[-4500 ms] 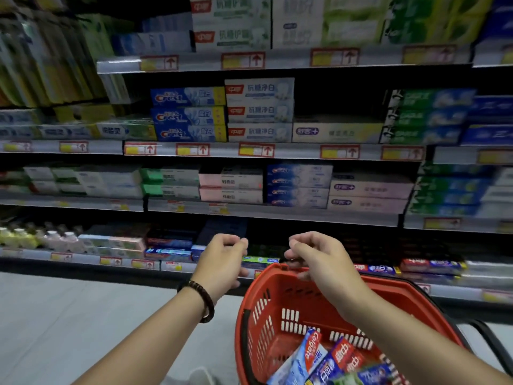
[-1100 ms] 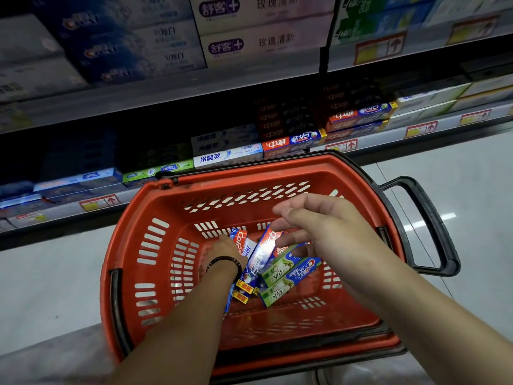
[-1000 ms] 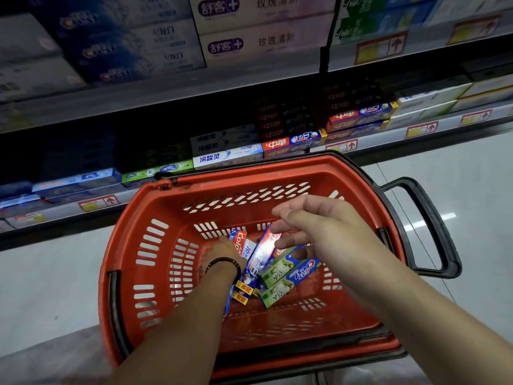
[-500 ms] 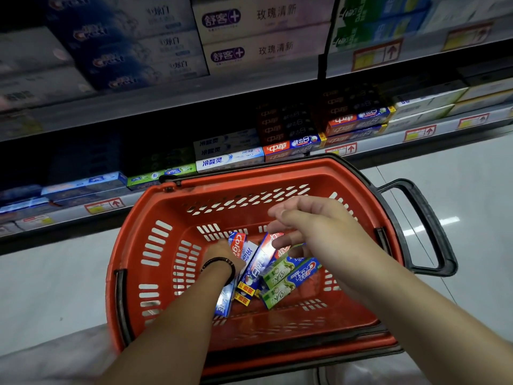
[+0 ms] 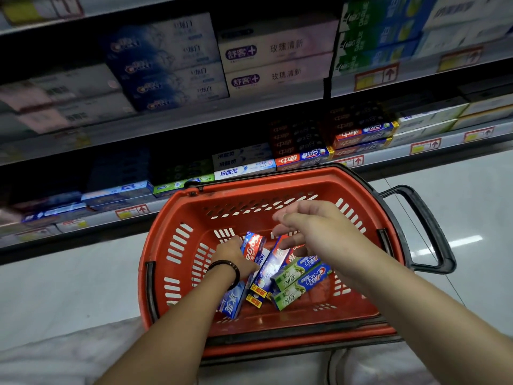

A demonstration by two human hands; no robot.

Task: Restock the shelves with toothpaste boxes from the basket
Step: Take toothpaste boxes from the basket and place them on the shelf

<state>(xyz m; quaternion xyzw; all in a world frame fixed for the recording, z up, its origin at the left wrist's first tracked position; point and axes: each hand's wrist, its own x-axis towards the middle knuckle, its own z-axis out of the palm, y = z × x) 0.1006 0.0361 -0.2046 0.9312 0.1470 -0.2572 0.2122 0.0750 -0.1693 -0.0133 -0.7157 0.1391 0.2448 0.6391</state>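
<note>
One slotted red plastic basket [image 5: 277,177]; left grip [image 5: 231,252] round glossy rectangular box [image 5: 253,245], right grip [image 5: 313,232] loosely apart.

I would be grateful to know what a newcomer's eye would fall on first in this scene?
The red basket low in the middle stands out first, with a loose heap of toothpaste boxes on its floor. The left hand grips a red and blue box at the heap's left, while the right hand hangs above the heap, holding nothing. Stocked shelves fill the upper half.
</note>
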